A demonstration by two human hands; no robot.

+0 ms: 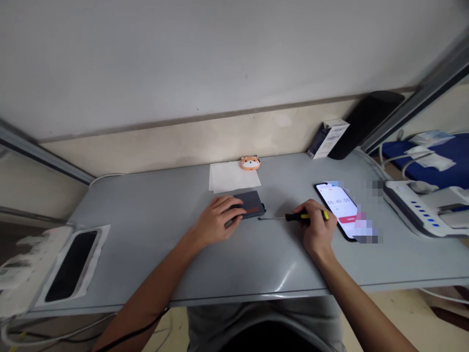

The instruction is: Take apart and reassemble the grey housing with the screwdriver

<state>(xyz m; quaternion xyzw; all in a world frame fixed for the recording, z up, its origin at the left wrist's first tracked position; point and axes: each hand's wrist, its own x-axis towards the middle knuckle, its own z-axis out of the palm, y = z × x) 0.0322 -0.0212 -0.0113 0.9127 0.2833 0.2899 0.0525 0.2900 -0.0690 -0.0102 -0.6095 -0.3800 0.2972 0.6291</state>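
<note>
My left hand [217, 219] rests on the near left part of a small dark grey box [252, 204] with a red stripe on its front, lying flat on the grey table [154, 215]. My right hand [315, 226] grips a screwdriver [293, 217] with a black and yellow handle. Its thin shaft lies low over the table and points left, the tip just short of the box's right corner.
A white paper sheet [233, 176] and a small orange animal figure [250, 163] lie behind the box. A lit phone [339, 206] lies right of my right hand. A white carton [327, 139] and black object [366, 120] stand back right; a black phone on wrapping [71, 265] lies front left.
</note>
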